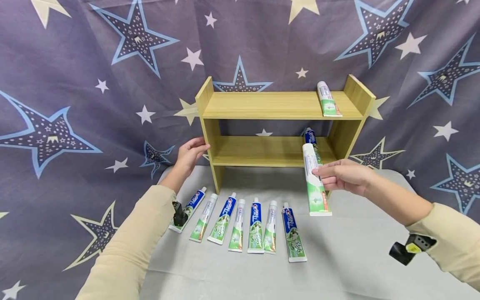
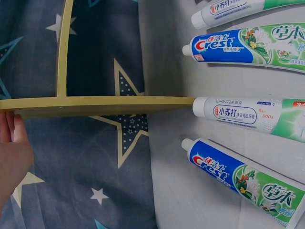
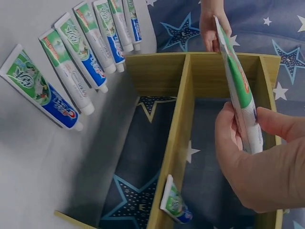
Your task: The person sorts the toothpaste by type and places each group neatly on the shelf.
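Note:
My right hand [image 1: 346, 176] pinches a white and green toothpaste tube [image 1: 314, 183] between thumb and fingers, cap end up, in front of the lower shelf. In the right wrist view the same tube [image 3: 239, 95] shows edge-on. Behind it, a blue and green Crest tube [image 1: 310, 138] lies on the lower shelf's right side, partly hidden. Another white and green tube [image 1: 328, 100] lies at the right of the top shelf. My left hand [image 1: 192, 155] touches the left side panel of the wooden shelf [image 1: 262, 151] with extended fingers.
Several toothpaste tubes, blue Crest ones [image 1: 256, 227] alternating with white ones [image 1: 238, 227], lie in a row on the grey table [image 1: 240, 275] before the shelf. A dark cloth with stars [image 1: 157, 125] hangs behind. Each sleeve carries a wrist camera.

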Tool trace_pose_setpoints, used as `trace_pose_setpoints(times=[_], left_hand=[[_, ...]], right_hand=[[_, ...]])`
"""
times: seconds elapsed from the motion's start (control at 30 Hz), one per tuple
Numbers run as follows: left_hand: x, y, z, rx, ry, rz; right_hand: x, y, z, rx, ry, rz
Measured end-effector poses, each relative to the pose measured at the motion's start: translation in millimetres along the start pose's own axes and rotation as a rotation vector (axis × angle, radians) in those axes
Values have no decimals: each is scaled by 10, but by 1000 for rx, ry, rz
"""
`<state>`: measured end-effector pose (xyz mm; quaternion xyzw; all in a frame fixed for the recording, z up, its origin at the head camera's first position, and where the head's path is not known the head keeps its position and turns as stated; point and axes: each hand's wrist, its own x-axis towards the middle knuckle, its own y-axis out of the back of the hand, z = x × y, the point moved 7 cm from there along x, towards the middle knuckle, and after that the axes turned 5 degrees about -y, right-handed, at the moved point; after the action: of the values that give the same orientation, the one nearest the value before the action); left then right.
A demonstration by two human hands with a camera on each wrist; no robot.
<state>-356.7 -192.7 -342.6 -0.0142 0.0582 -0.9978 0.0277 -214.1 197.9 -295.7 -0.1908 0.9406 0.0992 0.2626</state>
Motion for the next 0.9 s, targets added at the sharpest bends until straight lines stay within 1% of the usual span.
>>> trace_pose_setpoints(times=[0.1, 0.23, 0.37, 0.53, 0.7, 0.8, 0.9], left_hand=[[2, 3, -6, 6, 5, 1], [-4, 6, -3, 12, 10, 2], [-1, 9, -1, 15, 9, 3], [4, 9, 1, 10, 5, 0], [0, 5, 3, 1, -1, -4], [0, 1, 3, 3, -3, -4], [0, -2, 3, 5, -2, -4]], right_hand=[[-19, 22, -69, -24, 1, 6], [-59, 55, -177, -4, -4, -5], [-125, 81, -305, 38, -6, -8], [-190, 127, -479, 79, 8, 9], [-206, 181, -660, 136, 26, 26], [-201, 202, -769, 202, 47, 35], [-176, 212, -880, 240, 74, 31]])
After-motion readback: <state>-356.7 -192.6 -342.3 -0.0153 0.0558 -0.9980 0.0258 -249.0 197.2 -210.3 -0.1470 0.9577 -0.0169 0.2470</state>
